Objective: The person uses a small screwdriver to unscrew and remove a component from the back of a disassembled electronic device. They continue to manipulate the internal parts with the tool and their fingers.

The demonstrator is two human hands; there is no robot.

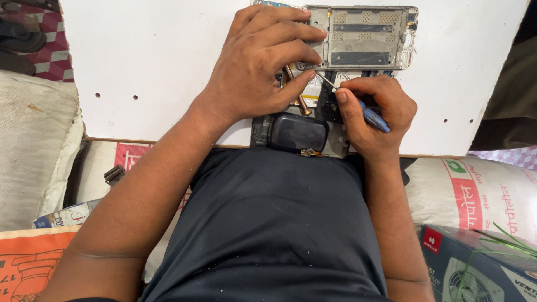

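At the top centre of the frame, the left hand (260,64) lies spread over an opened phone body (321,98), its fingers pressing down on the parts; its grip is flat and released, closing on nothing that can be made out. A brass-coloured rod (296,92) runs under the thumb, touching the hand, but whether it is held cannot be told. Just to the right and slightly lower, the right hand (375,114) has its grip clenched around a blue-handled screwdriver (373,117), whose thin metal shaft slants up and left to a tip near the left thumb, on the phone body. Directly above both hands, at the top edge, lies a bare metal phone frame (369,36), touching the left fingertips. Below the hands, at the near edge of the white worktop (151,67), sits a dark rounded case (297,133), just beside the right wrist. The person's dark shirt fills the lower centre. At lower right a printed sack (481,193) lies with a blue carton (481,265) below it. A pale cushion (33,145) fills the left side.
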